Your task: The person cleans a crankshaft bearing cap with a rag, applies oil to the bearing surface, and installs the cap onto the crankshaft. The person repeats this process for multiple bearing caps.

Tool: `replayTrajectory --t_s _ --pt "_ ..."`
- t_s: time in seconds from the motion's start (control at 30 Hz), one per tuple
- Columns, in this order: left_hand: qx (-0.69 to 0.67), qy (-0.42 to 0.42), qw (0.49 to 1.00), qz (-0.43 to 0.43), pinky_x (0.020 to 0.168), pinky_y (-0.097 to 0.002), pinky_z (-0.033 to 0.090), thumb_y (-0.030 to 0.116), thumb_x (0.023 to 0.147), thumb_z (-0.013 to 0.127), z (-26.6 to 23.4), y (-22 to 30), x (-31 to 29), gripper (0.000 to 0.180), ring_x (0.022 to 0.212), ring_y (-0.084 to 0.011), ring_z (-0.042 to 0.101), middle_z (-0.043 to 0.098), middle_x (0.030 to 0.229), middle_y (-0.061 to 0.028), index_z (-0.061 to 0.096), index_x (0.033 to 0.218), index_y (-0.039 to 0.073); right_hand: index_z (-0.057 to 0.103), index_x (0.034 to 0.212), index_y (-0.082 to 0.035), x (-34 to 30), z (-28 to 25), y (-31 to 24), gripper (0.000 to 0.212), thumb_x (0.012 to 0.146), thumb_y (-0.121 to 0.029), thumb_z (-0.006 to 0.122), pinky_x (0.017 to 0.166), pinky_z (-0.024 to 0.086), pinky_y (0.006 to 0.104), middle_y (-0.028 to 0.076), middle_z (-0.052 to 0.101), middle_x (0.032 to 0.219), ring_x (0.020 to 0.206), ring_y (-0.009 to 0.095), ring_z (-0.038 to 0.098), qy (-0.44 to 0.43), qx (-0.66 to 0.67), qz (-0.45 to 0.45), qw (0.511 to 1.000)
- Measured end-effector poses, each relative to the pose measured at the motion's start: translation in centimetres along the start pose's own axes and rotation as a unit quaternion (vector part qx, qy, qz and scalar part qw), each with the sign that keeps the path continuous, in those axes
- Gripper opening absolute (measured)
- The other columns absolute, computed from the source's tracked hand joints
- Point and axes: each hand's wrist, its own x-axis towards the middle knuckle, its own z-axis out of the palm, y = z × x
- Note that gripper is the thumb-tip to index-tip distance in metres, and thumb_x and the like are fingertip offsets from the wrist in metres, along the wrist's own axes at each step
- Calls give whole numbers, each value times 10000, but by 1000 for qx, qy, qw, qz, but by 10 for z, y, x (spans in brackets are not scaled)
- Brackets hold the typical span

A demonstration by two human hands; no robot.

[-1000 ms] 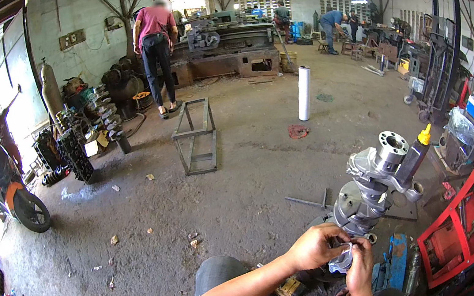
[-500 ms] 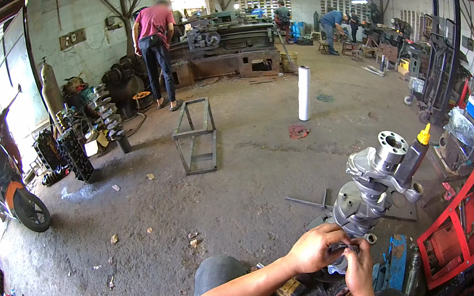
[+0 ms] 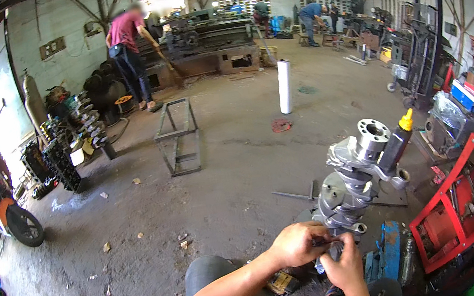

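My left hand [image 3: 299,244] and my right hand [image 3: 343,264] meet low at centre right, fingertips pinched close together. Between them is something small and dark, too hidden by the fingers to name. Just beyond my hands a grey metal crankshaft [image 3: 336,195] stands on end, its round flange with bolt holes [image 3: 373,134] at the top. A dark bottle with a yellow nozzle [image 3: 395,146] rests tilted against its upper part. Beneath my fingers shows a bit of pale, shiny material, mostly covered.
At right lie a red metal tool tray [image 3: 448,226] and a blue metal piece [image 3: 390,247]. A T-shaped bar [image 3: 297,195] lies past the crankshaft. Farther off stand a metal frame [image 3: 177,134], a white roll [image 3: 284,88] and a motorbike [image 3: 8,212]. A person with a broom [image 3: 166,60] is at the back.
The whole view has shifted, so the scene sits farther left. My hands stay together at the small thing, fingers slightly rearranged. The person at the back now leans over with a broom.
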Motion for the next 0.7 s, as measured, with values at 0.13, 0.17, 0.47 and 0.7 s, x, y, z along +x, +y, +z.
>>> replayTrajectory --t_s 0.13,0.17,0.47,0.7 --pt "-6 -55 998 -32 708 -465 542 239 828 780 -5 -1 0 216 816 -370 691 707 864 -149 721 936 61 542 1106 -73 -3 5 5 436 811 -333 731 853 517 570 245 683 1056 992 489 650 -31 -74 -19 997" --pt "-14 -59 997 -57 694 -448 542 237 815 786 -6 -1 0 217 774 -349 697 714 840 -149 726 920 57 521 1148 -64 -3 6 6 471 837 -351 726 847 515 575 251 676 1062 998 493 650 -47 -83 -31 995" --pt "-126 -66 976 -165 740 -339 548 159 825 820 -7 -3 1 205 815 -159 690 737 869 -85 742 953 19 475 1196 -31 -5 9 4 454 909 -305 696 849 503 559 285 619 1110 1013 502 627 -28 -25 -34 999" --pt "-270 -135 950 -77 944 -348 520 185 915 796 -17 -12 1 302 1043 -181 667 726 1130 -98 722 1150 10 492 1158 -12 -1 1 7 335 898 -137 662 915 473 461 203 578 1088 1022 355 581 -16 111 -60 992"
